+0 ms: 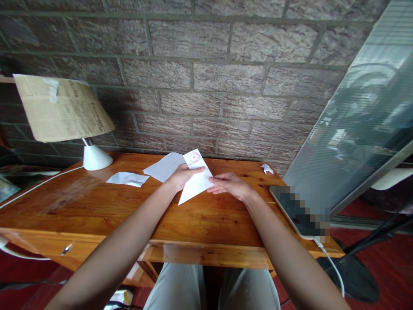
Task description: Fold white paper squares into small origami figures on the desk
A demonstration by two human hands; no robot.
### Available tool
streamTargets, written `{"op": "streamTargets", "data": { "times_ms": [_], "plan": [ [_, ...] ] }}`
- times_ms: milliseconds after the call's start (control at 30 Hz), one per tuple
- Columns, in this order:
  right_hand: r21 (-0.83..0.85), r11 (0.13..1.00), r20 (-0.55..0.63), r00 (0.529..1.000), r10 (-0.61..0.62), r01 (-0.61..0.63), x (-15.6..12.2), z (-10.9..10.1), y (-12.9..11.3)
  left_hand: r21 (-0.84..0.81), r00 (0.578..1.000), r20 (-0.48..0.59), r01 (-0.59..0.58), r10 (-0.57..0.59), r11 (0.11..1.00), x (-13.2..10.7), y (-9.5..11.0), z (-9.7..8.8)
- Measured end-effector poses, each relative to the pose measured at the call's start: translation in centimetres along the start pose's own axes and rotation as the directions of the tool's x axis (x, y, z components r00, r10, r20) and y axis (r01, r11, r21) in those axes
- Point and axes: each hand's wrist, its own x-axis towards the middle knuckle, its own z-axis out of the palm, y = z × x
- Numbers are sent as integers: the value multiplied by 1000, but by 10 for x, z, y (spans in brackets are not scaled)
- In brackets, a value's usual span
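Stamped white paper [195,184] over surface [222,221], between hands | long axis far-to-near, near tip leftward | left hand [181,176]: fingers closed on left edge, thumb across face | right hand [232,185]: fingers pinching right corner

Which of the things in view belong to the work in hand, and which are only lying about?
Belongs to the job:
red-stamped paper, held

Seemingly just lying about:
creased sheet
other loose sheet
small folded paper
flat device
lamp, standing
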Motion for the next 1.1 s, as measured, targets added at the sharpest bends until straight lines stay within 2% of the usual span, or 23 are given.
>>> {"op": "streamTargets", "data": {
  "times_ms": [133, 333, 533, 633, 700, 800, 900, 1100],
  "plan": [
    [-9, 1000, -17, 1000, 17, -17, 0, -1, -1, -7, 999, -45, -17, 16, 1000, -2, 3, 2],
    [7, 1000, -1, 1000, 25, -25, 1, -2, 0, -117, 994, -90, -80, 70, 990, -4, 6, 8],
    [10, 1000, 62, 998, 25, -25, -1, -5, 1, -195, 994, -66, -103, 92, 975, -1, 8, 3],
    [-11, 1000, 101, 995, 7, -6, -1, -3, 2, -159, 994, -47, -103, 97, 982, 1, 8, -2],
    [-7, 998, 68, 996, -57, 58, 1, 0, 2, -111, 998, -4, -66, 66, 992, 0, 5, -1],
    [18, 987, -96, 983, -155, 158, 5, 0, 1, -59, 996, 93, -5, 11, 998, -3, 0, 5],
    [18, 983, -241, 955, -171, 180, 7, -3, 0, -19, 991, 129, -17, 19, 1000, -5, -4, 11],
    [-25, 971, -255, 937, -237, 239, 7, -2, -2, 83, 984, 178, -13, -2, 996, -6, -6, 13]
  ]
}}
